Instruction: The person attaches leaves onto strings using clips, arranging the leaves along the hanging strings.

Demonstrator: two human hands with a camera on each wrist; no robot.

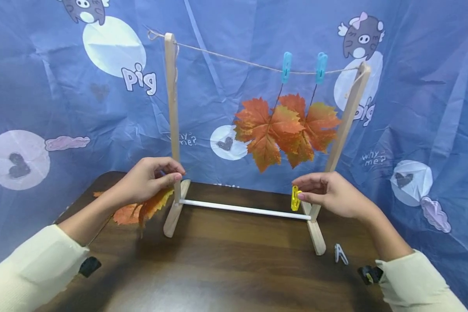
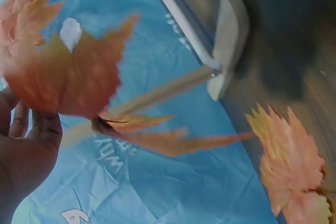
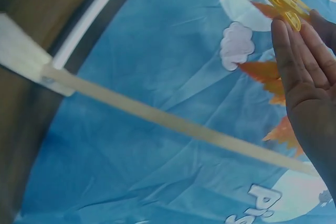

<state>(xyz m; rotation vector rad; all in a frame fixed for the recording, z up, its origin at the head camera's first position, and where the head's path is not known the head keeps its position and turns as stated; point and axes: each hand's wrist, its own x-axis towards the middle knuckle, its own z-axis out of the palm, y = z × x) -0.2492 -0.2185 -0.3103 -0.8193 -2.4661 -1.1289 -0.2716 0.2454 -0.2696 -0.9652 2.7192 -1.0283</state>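
Observation:
My left hand (image 1: 150,182) pinches an orange artificial maple leaf (image 1: 154,207) near the rack's left post. In the left wrist view the held leaf (image 2: 73,80) looks blurred, partly covering the fingertips. A second orange leaf (image 2: 289,166) lies on the table below that hand. Between thumb and fingertips, my right hand (image 1: 333,195) holds a yellow clothespin (image 1: 295,199), close to the right post. The right wrist view shows the yellow clothespin (image 3: 283,1) at the tips of the fingers. Two orange leaves (image 1: 267,130) hang by their stems from the string, each under a blue clothespin (image 1: 286,67).
A wooden rack with a left post (image 1: 172,104), a right post (image 1: 348,117) and a white crossbar (image 1: 245,209) stands on the brown table (image 1: 226,260). A string (image 1: 226,56) spans the posts. One pale clothespin (image 1: 340,254) lies right of the rack. Behind hangs a blue printed cloth (image 1: 226,26).

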